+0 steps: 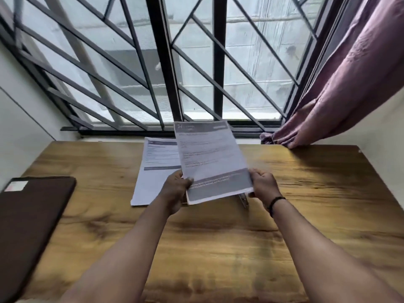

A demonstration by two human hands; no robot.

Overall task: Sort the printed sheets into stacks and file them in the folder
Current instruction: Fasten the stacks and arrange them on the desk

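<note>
Head view: held sheets (pixel 212 158) read "34".

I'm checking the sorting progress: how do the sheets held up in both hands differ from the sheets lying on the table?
The held sheets are lifted and tilted, gripped at their bottom corners by the left hand and right hand; the table sheets lie flat, untouched. The held sheets partly cover the table sheets. Both are white prints with grey bands.

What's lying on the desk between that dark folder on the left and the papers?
Nothing: in the head view, only bare wooden desk lies between the dark folder and the sheets lying flat.
</note>
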